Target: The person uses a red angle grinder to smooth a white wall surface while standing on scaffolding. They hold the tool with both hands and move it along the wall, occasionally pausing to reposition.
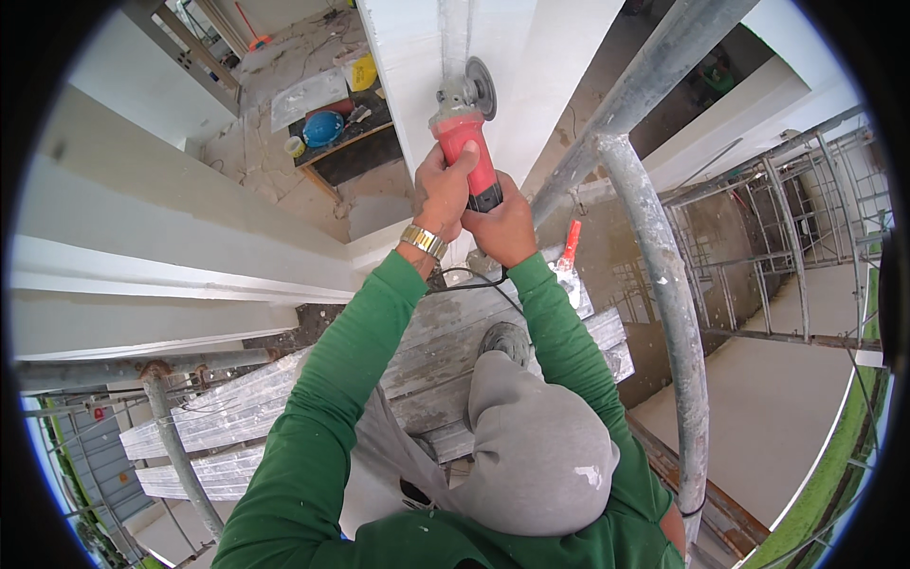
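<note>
Both my hands are wrapped round a red angle grinder (464, 137) with a grey metal head. Its dark disc (482, 88) stands close to the white column (512, 57); whether it touches the surface I cannot tell. My left hand (442, 185) grips the red body, thumb along the top, a gold watch (423, 241) at its wrist. Behind it, my right hand (505, 228) holds the black rear end. A black cord (464, 275) runs from the grinder down past my wrists. A pale groove or strip (455, 38) runs up the column above the tool.
I am on worn scaffold planks (427, 351), with grey pipes (668, 284) close at my right. A red-handled tool (571, 245) lies on the planks' far end. Beyond the wall, a blue helmet (323, 128) rests on a dark bench (365, 142). More scaffolding (787, 237) stands right.
</note>
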`<state>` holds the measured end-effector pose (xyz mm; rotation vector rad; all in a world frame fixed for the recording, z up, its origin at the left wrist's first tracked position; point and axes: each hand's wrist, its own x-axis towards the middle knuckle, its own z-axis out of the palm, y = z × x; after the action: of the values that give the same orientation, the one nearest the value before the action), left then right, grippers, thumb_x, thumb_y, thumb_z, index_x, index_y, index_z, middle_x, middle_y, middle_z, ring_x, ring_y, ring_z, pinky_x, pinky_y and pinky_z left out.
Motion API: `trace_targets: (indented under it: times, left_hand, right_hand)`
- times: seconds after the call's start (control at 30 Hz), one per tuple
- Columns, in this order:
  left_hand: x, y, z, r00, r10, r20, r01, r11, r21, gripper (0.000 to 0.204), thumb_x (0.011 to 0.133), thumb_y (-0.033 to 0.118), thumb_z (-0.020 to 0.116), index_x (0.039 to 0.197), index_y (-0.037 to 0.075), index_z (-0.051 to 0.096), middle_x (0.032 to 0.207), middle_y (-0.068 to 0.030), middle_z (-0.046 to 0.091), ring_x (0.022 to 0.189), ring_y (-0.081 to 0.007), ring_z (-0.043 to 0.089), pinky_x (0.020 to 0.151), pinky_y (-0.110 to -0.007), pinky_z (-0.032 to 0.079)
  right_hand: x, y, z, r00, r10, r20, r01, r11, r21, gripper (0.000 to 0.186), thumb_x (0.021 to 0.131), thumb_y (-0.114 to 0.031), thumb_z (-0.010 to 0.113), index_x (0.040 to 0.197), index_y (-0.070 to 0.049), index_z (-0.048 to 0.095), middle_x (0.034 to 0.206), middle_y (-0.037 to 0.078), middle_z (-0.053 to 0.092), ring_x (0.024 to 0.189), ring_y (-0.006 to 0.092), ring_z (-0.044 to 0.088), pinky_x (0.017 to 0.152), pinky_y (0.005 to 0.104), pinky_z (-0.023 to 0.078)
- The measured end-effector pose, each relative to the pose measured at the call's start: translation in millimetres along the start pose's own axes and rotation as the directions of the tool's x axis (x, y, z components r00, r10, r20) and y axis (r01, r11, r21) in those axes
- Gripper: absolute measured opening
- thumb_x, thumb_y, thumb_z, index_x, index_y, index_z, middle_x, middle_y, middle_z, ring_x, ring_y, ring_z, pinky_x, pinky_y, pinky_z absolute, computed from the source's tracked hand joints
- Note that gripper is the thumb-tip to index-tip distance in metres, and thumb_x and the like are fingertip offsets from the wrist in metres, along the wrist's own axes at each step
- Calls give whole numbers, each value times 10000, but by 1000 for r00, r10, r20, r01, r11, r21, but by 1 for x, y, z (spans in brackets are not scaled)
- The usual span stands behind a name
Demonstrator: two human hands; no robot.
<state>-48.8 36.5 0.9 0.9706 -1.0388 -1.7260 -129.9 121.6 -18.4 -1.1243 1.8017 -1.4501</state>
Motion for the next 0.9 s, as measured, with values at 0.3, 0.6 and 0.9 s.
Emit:
trace_targets:
  times: [0.3, 0.6, 0.9]
  left_hand:
    - [-3, 17, 10, 999, 35, -4, -35, 999, -31, 370, 977, 284, 711, 1212, 4, 658, 1070, -50, 694, 910, -125, 653, 823, -311, 544]
    - [-3, 30, 12, 998, 62, 10, -62, 998, -7, 369, 978, 276, 709, 1217, -1, 661, 1072, -49, 693, 920, -115, 643, 836, -300, 533]
    - [-5, 51, 18, 990, 135, 41, -135, 991, 14, 374, 974, 281, 713, 1213, -1, 657, 1078, -47, 689, 930, -115, 635, 851, -296, 526]
  right_hand:
    - [5, -16, -7, 1000, -19, 15, 19, 1000, 6, 634, 667, -150, 795, 1244, 15, 590, 895, 137, 708, 795, 226, 692, 773, 347, 553]
    - [8, -24, -6, 999, -34, 10, 33, 998, 57, 639, 674, -143, 791, 1260, 10, 586, 901, 122, 712, 803, 201, 691, 773, 341, 552]
    - [15, -43, -8, 994, -109, -20, 110, 994, 25, 648, 679, -140, 785, 1272, 12, 574, 919, 139, 719, 824, 210, 703, 784, 354, 559]
